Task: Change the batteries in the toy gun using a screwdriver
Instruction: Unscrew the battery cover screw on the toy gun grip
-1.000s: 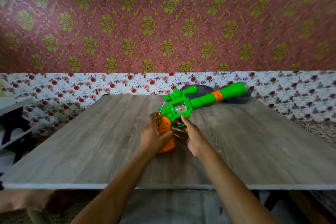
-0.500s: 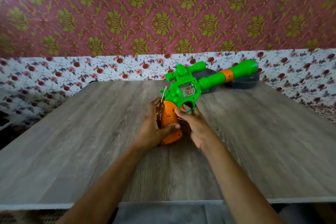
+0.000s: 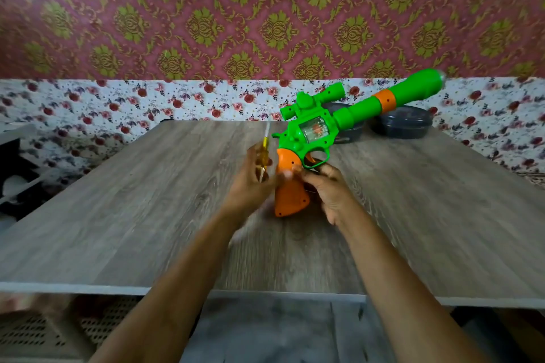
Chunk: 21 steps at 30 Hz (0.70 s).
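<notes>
- Toy gun (image 3: 317,132) stands tilted over the counter (image 3: 147,215), orange grip (image 3: 290,188) down and nearest the person, green barrel (image 3: 392,97) rising up and away to the right; its long axis runs from lower left to upper right
- Grip's butt looks to be touching or just above the wood; blur makes it hard to say which
- Right hand (image 3: 330,188) is closed on the grip from the right side, fingers (image 3: 306,175) wrapped across just under the trigger guard, so this hand steadies the toy
- Left hand (image 3: 250,186) sits just beside the grip on its left, clenched around the screwdriver (image 3: 263,153), whose yellow handle is in the fist and whose thin shaft points up and slightly away, not at the toy
- Turning point for the next move, as I judge it: the blade tip faces away from the grip, so the tool must be swung round and down toward the small screw holes on the orange side that faces the camera
- Left hand is the nearer one to that face; which hole holds the battery cover screw I cannot tell
- Two dark round containers (image 3: 404,124) lie behind the barrel at the counter's far edge, well apart from both hands
</notes>
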{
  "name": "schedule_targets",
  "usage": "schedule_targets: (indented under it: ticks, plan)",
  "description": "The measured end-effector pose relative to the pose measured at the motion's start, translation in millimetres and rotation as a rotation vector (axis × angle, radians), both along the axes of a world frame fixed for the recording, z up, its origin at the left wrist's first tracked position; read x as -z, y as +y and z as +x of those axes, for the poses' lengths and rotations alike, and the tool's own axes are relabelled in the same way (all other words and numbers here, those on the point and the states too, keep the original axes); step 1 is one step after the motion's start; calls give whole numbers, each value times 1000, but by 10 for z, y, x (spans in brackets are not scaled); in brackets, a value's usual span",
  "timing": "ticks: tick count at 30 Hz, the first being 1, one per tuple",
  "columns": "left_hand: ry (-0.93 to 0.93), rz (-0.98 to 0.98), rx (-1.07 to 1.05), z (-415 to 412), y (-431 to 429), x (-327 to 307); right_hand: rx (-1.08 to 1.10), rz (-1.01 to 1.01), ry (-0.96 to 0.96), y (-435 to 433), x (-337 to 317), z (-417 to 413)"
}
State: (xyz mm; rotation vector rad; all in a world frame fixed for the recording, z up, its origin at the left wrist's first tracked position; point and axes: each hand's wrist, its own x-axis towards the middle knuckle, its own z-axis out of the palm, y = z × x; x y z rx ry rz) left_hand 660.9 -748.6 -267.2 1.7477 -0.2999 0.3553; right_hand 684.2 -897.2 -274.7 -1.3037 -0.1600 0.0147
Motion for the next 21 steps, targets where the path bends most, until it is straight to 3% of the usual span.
schedule_targets:
  ticks: [3,6,8,13,21]
  plan:
    - [-29,-163,-200,34,161,-62,13,-46,-35,-24,3,-8]
    - [-154,154,-346,-12,176,-64,46,-78,-43,-27,4,-4]
    - [-288,233,-387,-67,125,-75,61,-83,-41,-32,-2,17]
    - [-442,-26,-499,-223,122,-149,94,-74,-44,-54,-10,81]
    - [-680,100,-498,-400,61,-115,-3,-31,-95,-73,22,61]
